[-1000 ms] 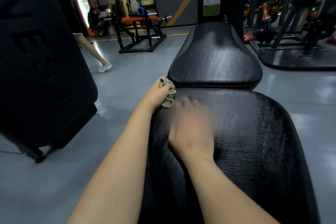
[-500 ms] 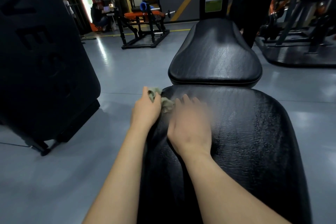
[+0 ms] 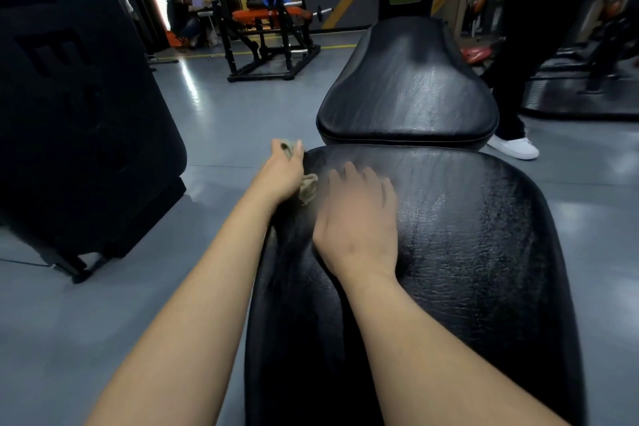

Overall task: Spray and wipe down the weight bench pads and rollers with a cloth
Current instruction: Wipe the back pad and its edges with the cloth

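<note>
A long black bench pad point(image 3: 477, 252) runs away from me, with a shorter black seat pad point(image 3: 408, 90) beyond it. My left hand point(image 3: 281, 173) grips a small grey-green cloth point(image 3: 308, 187) at the long pad's far left edge. The cloth bunches out between thumb and fingers. My right hand point(image 3: 359, 218) rests flat on the pad just right of the cloth, fingers spread and blurred. No spray bottle is in view.
A large black machine housing point(image 3: 79, 107) stands close on the left. A person in black trousers and white shoes point(image 3: 513, 145) stands right of the seat pad. An orange and black machine point(image 3: 269, 41) sits further back on the grey floor point(image 3: 86, 322).
My left hand with the cloth has slid back along the pad's left edge toward me. The right hand stayed flat on the pad. A person has walked in at the right.
</note>
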A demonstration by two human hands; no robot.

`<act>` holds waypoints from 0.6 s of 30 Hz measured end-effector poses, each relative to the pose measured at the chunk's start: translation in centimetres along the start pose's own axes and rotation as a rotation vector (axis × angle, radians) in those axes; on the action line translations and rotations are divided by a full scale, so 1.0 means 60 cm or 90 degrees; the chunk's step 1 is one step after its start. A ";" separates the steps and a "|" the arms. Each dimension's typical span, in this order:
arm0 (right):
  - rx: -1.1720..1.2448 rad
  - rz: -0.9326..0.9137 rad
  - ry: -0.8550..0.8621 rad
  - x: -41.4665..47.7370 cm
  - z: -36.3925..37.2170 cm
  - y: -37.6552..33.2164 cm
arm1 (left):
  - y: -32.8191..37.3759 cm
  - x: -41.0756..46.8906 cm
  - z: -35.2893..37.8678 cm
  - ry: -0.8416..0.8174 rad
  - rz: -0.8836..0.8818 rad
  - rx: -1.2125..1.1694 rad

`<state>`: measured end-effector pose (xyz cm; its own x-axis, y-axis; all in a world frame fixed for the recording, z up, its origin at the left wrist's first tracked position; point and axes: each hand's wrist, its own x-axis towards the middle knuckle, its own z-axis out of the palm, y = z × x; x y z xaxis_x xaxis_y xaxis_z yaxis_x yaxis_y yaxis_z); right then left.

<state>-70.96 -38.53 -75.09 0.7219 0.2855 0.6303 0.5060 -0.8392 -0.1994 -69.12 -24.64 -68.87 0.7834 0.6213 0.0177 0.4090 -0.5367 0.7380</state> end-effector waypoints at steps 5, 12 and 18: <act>0.001 0.005 0.012 0.000 0.001 0.000 | 0.020 0.046 0.013 -0.021 0.084 -0.084; -0.003 0.004 -0.007 0.003 -0.005 -0.002 | -0.036 0.006 0.024 0.054 0.104 -0.114; 0.008 0.003 -0.003 0.002 -0.014 -0.004 | -0.092 -0.090 0.012 0.072 0.061 -0.055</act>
<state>-71.39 -38.70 -74.37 0.7261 0.2841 0.6261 0.5087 -0.8346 -0.2111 -75.27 -25.44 -73.53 0.7574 0.6321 0.1634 0.2887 -0.5487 0.7846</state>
